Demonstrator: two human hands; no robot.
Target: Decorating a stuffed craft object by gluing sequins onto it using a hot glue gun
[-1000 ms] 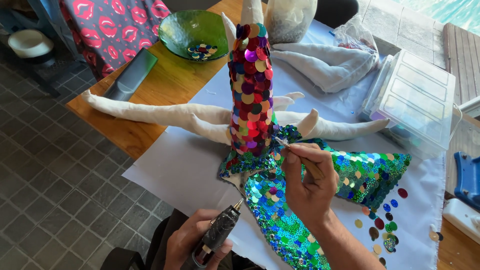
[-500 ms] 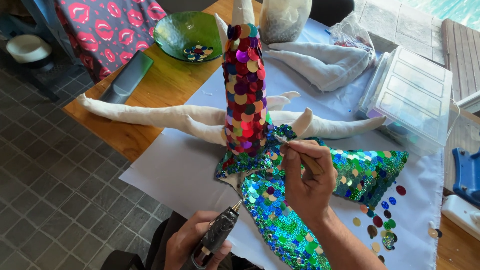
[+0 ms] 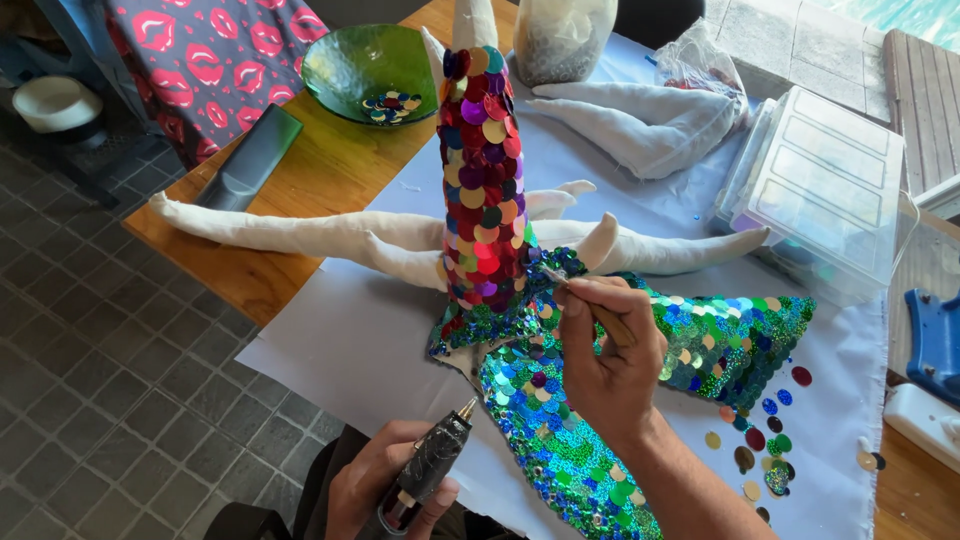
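Observation:
A stuffed white fabric figure (image 3: 300,232) with several long arms lies on the white sheet (image 3: 370,340). One upright arm (image 3: 484,170) is covered in multicoloured sequins, and two flat arms (image 3: 720,335) carry green and blue sequins. My right hand (image 3: 610,355) grips a thin wooden stick (image 3: 585,300) whose tip touches the sequins at the base of the upright arm. My left hand (image 3: 385,485) holds a dark glue gun (image 3: 428,468) near the table's front edge, its nozzle pointing up towards the figure.
A green glass bowl (image 3: 370,60) with sequins sits on the wooden table (image 3: 320,170) at the back. A clear plastic compartment box (image 3: 830,190) stands at the right. Loose sequins (image 3: 760,440) lie on the sheet. A stuffed sack (image 3: 562,35) is behind.
The view has shifted slightly. My right hand keeps the stick at the same spot on the sequins, and the left hand with the glue gun has barely moved.

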